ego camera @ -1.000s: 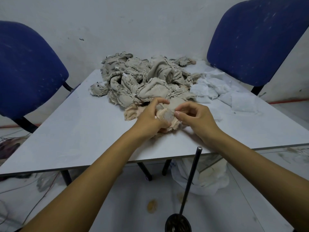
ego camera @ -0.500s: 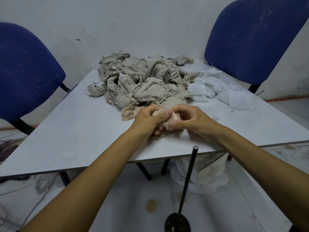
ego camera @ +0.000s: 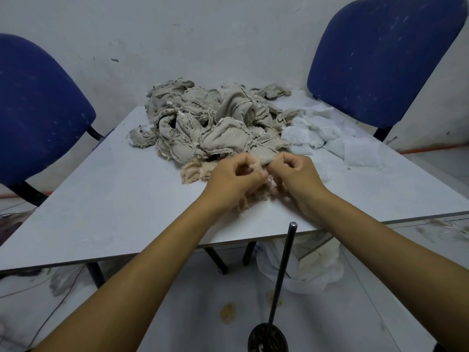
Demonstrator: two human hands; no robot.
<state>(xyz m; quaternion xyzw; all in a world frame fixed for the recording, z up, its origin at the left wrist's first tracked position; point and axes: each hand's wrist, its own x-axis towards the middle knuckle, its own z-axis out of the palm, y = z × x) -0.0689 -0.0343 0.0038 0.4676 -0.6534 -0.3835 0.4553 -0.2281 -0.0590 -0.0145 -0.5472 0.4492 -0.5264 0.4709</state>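
Two hands, left hand (ego camera: 232,180) and right hand (ego camera: 298,177), fingers curled, pinch a frayed peach fabric scrap (ego camera: 196,170) before crumpled beige rags (ego camera: 210,120) on the smooth desk (ego camera: 114,204).

A makeshift textile workroom, plain and worn. On the grey table (ego camera: 101,199), a heap of frayed beige cloth pieces (ego camera: 215,123) lies at 12 o'clock and white stuffing (ego camera: 317,133) at 2. Dusty blue chairs (ego camera: 380,59) stand at 10 and 2, against a scuffed white wall (ego camera: 215,34). A white sack (ego camera: 304,275) slumps on the stained floor (ego camera: 203,313).
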